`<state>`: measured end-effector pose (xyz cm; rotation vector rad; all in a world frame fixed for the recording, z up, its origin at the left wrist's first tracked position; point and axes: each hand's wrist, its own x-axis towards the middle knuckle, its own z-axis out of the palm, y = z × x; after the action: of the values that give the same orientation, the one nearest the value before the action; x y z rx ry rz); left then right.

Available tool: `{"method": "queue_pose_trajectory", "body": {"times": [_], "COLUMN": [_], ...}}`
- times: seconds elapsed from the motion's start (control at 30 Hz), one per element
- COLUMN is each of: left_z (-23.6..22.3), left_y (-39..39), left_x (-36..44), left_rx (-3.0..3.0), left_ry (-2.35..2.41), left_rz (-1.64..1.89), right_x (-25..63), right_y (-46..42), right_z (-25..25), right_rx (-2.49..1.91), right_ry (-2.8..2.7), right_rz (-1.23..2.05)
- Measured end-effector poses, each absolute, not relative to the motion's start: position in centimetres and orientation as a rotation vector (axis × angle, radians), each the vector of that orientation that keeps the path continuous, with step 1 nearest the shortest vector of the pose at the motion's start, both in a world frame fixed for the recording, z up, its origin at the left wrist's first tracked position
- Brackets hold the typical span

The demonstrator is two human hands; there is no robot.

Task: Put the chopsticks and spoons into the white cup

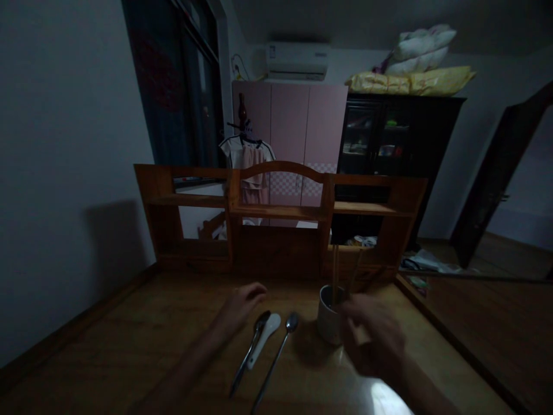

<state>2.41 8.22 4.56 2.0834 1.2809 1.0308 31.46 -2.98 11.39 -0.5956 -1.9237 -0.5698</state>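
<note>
At lower centre, the left hand (242, 302) is held loosely open, empty; beside it, three spoons (264, 339) are laid slanting up-right on the bench (185, 305). Farther right, the cup (327, 323) is flanked closely by the right hand (374, 334), blurred; whether the leaning stick (356, 268) is gripped cannot be told.

Bare left hand (242, 302), bare right hand (375, 331) with blurred outline, uncovered forearms (196, 351)

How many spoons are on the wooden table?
3 visible: dull silvery metal spoon left, white ceramic spoon middle, long thin metal spoon right. Another might be hidden underneath.
</note>
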Motion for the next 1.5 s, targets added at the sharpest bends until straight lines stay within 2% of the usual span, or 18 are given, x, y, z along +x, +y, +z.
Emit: {"method": "queue_pose_trajectory", "body": {"times": [0.1,0.23,0.33,0.57,0.87,1.5], "left_z": [3.2,1.6,1.4,1.8,0.6,-0.1], "left_y": [10.7,11.1,10.6,9.1,8.9,9.7], "left_x": [2.3,1.6,1.2,2.3,2.6,2.1], "left_rx": [2.168,2.208,2.304,2.573,2.659,2.609], "left_ry": [1.346,1.449,1.421,1.235,1.274,1.297], "left_rz": [0.966,0.959,0.972,0.900,0.685,0.631], "right_x": [26.3,24.5,24.7,25.2,25.0,24.4], "right_y": [-1.3,1.3,2.2,1.8,1.1,0.8], "right_z": [7.5,1.9,-0.1,-0.4,-0.6,0.1], "right_rx": [-0.350,-0.515,-0.693,-0.927,-0.986,-1.056], "right_ry": [-2.327,-2.466,-2.460,-2.355,-2.354,-2.421], "right_rz": [-0.731,-0.491,-0.268,0.118,0.371,0.455]}}
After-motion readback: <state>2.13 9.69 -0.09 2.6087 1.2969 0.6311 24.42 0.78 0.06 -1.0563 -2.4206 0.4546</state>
